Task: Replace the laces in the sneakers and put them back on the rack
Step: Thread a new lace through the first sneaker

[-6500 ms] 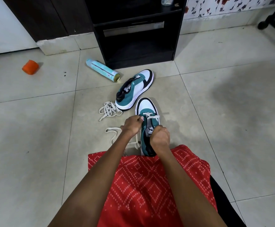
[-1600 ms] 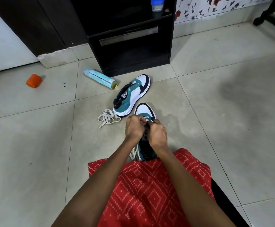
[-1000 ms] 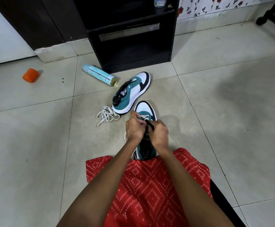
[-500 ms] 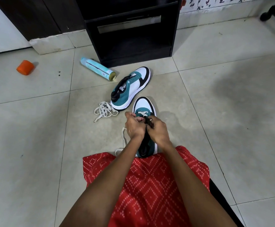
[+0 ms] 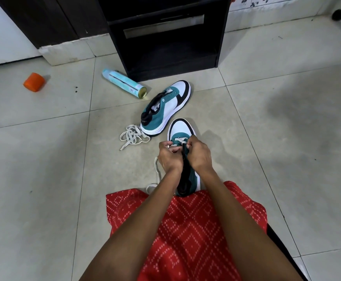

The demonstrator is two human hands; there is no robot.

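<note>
Both hands worked close together over the near sneaker (image 5: 182, 128), which stood upright on the tile floor (image 5: 43, 179), toe pointing away, heel against the red patterned garment (image 5: 185, 230).

Left hand (image 5: 168, 157): fingers curled tight, thumb and fingertips pinching the cream lace (image 5: 178, 140) at the lowest eyelets. One crossing was threaded near the toe. The lace's loose end (image 5: 156, 169) trailed down on the floor left of the wrist.

Right hand (image 5: 199, 154): fingers curled in, pinching at the sneaker's black tongue right beside the lace crossing. Could not tell whether it also had the lace. The two hands' knuckles nearly touched.

The second sneaker (image 5: 165, 107) lay tilted on its side just beyond the near one, unlaced, toe toward the black rack (image 5: 165, 47). A bundled loose lace (image 5: 133, 135) sat on the floor touching its heel end. A light blue spray can (image 5: 124, 83) lay on its side between that sneaker and the rack's left corner. An orange cap-like object (image 5: 33, 82) sat well apart at far left.
</note>
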